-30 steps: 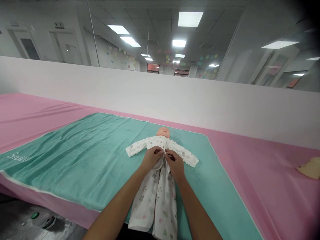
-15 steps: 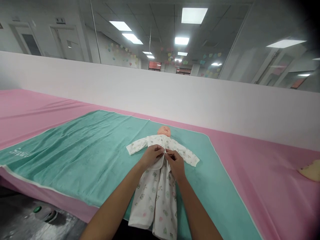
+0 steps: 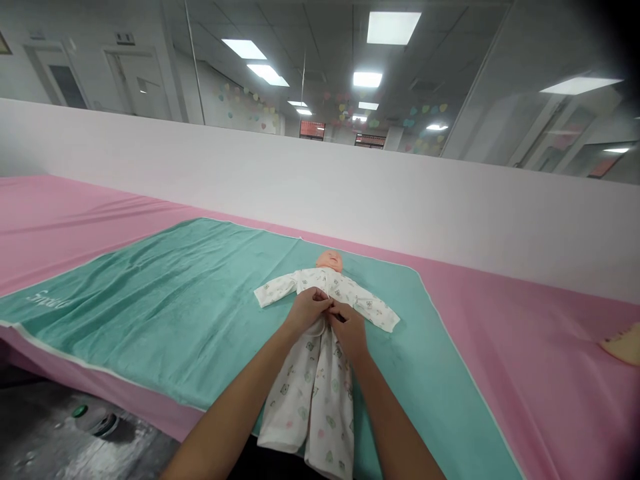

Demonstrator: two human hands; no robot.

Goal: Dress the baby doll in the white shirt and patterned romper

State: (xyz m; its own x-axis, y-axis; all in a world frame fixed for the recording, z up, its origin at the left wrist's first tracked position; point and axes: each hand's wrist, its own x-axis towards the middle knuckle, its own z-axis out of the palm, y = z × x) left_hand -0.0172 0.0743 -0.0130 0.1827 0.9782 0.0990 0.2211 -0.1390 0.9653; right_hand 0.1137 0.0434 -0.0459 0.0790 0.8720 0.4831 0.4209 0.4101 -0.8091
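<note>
A baby doll (image 3: 330,261) lies on its back on a green blanket (image 3: 165,313), dressed in a white patterned top (image 3: 370,308) with its sleeves spread out. White patterned trousers (image 3: 330,407) cover its legs and reach toward me. Over the front of the top, my left hand (image 3: 311,311) and my right hand (image 3: 349,327) meet with fingertips pinched together. They grip the middle front edge of the top, where a thin white tie or edge shows just above. My fingers hide what exactly is between them.
Pink sheeting (image 3: 520,320) covers the surface around the blanket. Behind it rises a white wall (image 3: 320,187) with a mirror or glass panel (image 3: 320,80) above. A yellowish object (image 3: 623,345) lies at the right edge. Below left, a bottle with a green cap (image 3: 93,420) is on the floor.
My fingertips have come closer together at the top's front, and my left hand has shifted slightly right. The doll stays in place; the view has moved a little.
</note>
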